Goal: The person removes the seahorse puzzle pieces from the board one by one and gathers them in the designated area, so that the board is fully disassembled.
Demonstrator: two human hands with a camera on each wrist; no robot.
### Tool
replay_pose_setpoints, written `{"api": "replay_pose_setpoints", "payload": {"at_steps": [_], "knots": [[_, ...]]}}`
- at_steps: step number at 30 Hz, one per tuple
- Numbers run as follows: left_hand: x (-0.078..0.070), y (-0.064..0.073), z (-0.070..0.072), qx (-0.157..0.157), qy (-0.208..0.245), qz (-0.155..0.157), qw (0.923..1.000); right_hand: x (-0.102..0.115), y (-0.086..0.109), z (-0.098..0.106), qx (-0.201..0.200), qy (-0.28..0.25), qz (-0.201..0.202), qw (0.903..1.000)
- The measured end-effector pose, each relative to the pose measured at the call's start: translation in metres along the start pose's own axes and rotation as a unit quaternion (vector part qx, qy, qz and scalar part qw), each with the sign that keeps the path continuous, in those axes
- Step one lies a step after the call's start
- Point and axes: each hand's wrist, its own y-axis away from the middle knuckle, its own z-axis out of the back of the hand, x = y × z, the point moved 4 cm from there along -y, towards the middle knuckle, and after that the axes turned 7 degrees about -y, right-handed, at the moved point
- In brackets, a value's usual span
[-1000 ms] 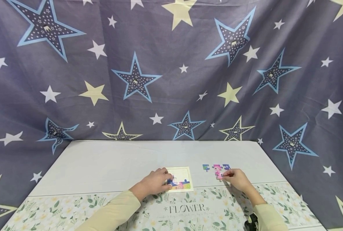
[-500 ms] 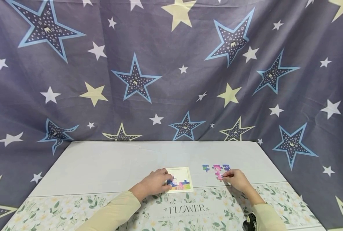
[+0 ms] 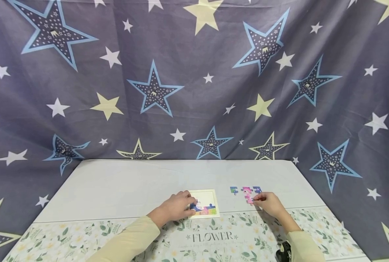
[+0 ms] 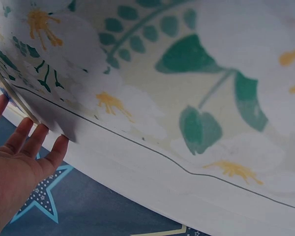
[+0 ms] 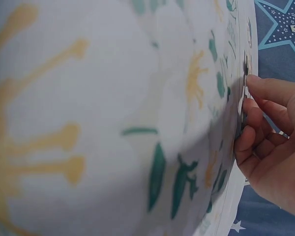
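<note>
Left hand: your fingers (image 3: 178,206) spread loosely over the tray's left side, the tips touching it rather than clenched round it; light, steady pressure here should keep it from sliding.
Tray: the frame (image 3: 216,203) lies flat near the table's printed band, with joined-looking pieces (image 3: 205,210) along its near part and pale base beyond; best keep your fingertips off those pieces.
Blue-green piece: it (image 3: 234,190) lies apart, between tray and pink pair.
Pink pair: the upper pink piece (image 3: 246,190) touches the lower pink piece (image 3: 248,199); whether they interlock, you cannot tell.
Blue star piece: it (image 3: 257,189) sits just beside the upper pink one.
Right hand: your thumb and forefinger (image 3: 269,203) pinch the lower pink piece's right edge; a flat, gentle hold likely avoids bending its tabs.
</note>
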Motion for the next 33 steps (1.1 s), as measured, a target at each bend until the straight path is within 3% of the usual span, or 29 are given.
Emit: {"api": "replay_pose_setpoints", "payload": {"at_steps": [20, 33], "knots": [[0.000, -0.001, -0.001, -0.002, -0.012, -0.002, 0.9999, 0.001, -0.002, 0.001, -0.001, -0.009, -0.003, 1.0000], [-0.002, 0.003, 0.001, -0.006, -0.009, 0.000, 0.9999, 0.023, -0.004, -0.011, -0.001, -0.019, 0.025, 0.9995]]}}
